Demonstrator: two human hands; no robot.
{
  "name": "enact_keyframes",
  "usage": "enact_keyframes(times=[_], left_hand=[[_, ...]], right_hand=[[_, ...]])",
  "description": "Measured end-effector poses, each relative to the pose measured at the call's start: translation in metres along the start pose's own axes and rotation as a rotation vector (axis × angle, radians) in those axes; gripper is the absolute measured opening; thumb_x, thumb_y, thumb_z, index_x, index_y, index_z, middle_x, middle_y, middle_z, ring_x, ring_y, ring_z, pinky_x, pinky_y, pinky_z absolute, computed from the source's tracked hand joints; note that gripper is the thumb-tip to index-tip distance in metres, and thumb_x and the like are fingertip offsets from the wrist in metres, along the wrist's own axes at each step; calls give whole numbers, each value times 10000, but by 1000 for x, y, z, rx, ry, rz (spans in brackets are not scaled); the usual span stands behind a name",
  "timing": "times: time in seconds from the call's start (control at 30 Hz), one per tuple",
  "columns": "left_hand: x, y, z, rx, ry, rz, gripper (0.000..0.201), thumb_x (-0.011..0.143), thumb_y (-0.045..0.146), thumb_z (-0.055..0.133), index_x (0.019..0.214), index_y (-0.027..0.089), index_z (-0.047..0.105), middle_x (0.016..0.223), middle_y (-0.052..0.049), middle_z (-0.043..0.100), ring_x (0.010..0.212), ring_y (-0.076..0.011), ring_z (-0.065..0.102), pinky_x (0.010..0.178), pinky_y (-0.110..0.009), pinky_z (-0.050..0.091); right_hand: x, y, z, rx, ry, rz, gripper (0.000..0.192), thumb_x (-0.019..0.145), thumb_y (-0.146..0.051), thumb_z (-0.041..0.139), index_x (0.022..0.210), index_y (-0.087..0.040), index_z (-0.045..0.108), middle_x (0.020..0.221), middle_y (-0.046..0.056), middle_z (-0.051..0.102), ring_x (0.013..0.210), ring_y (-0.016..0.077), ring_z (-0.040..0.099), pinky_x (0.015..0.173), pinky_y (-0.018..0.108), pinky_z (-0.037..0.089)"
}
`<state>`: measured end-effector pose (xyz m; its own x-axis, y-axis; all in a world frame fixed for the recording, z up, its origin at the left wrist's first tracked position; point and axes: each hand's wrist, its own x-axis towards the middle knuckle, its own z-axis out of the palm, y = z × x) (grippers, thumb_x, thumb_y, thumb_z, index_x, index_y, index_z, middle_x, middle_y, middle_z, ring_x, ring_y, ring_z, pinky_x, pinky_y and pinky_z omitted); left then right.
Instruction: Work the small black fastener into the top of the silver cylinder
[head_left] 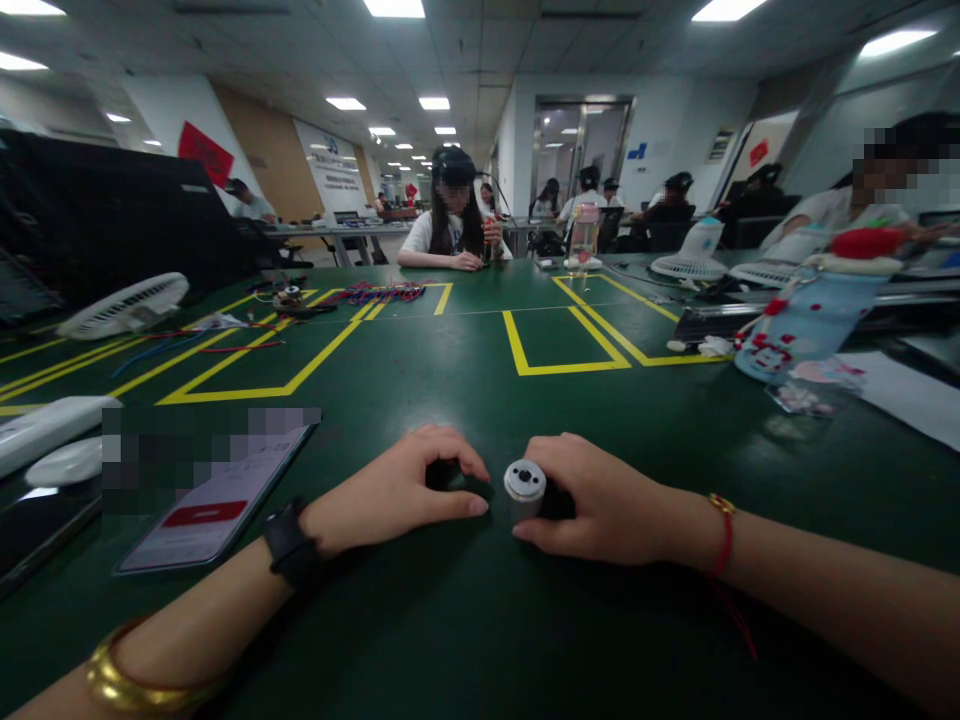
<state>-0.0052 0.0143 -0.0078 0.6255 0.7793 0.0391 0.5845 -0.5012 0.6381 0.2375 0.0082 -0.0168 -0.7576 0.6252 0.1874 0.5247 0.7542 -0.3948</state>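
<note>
Silver cylinder (pixel 525 487) upright on green table (pixel 465 620), centre, near edge. My right hand (pixel 600 500) at its 3 o'clock, fingers wrapped round dark body, steadying it. My left hand (pixel 397 492) at 9 o'clock, curled over something small and dark; cannot tell what. Phone (pixel 217 500) further out at 9.

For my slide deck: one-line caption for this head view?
Right hand holds a small metal cylinder on the green table; left hand curled beside it.
</note>
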Motion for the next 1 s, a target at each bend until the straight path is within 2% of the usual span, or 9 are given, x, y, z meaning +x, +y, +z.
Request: enact_keyframes(times=[0.23, 0.4, 0.57, 0.67, 0.83, 1.0], left_hand=[[-1, -4, 0, 11, -31, 41, 176, 850, 387, 654, 969, 271, 713, 1024, -12, 631, 994, -202, 550, 886, -340, 390], [-2, -3, -1, 40, -65, 56, 193, 812, 380, 699, 982, 290, 720, 1045, -12, 628, 1019, -214, 536, 897, -351, 383], [-1, -1, 1, 30, -45, 41, 137, 839, 355, 672, 929, 271, 730, 1017, -13, 632, 994, -203, 552, 901, -354, 396], [0, 2, 1, -76, 14, 24, 127, 879, 304, 629, 955, 251, 716, 1007, -11, 636, 961, -179, 580, 880, -325, 424], [-3, 15, 3, -176, 199, -5, 140, 902, 289, 600, 974, 249, 714, 997, -7, 650, 944, -171, 603, 853, -308, 442], [-2, 29, 12, -267, 311, 24, 162, 902, 280, 608, 1015, 280, 724, 971, -5, 648, 918, -166, 610, 818, -302, 455]], right_hand=[[0, 0, 0, 6, -1, -4, 255, 785, -372, 686, 864, -179, 539, 829, 12, 570, 719, 160, 458, 648, 291, 332], [0, 0, 0, 2, -2, -2, 262, 787, -384, 684, 870, -180, 541, 827, 13, 568, 712, 158, 453, 644, 291, 330], [0, 2, 1, -1, 3, -6, 264, 787, -388, 681, 865, -181, 537, 828, 12, 566, 712, 158, 452, 643, 294, 329], [0, 3, 1, -1, 3, -4, 272, 786, -396, 682, 870, -183, 534, 828, 9, 566, 709, 157, 452, 645, 297, 331], [0, 3, 2, 11, 10, -11, 271, 784, -388, 685, 873, -184, 530, 834, 6, 571, 715, 155, 459, 653, 297, 335], [0, 3, 2, 24, 4, -31, 250, 799, -368, 673, 893, -184, 531, 852, 12, 581, 733, 156, 476, 670, 298, 344]])
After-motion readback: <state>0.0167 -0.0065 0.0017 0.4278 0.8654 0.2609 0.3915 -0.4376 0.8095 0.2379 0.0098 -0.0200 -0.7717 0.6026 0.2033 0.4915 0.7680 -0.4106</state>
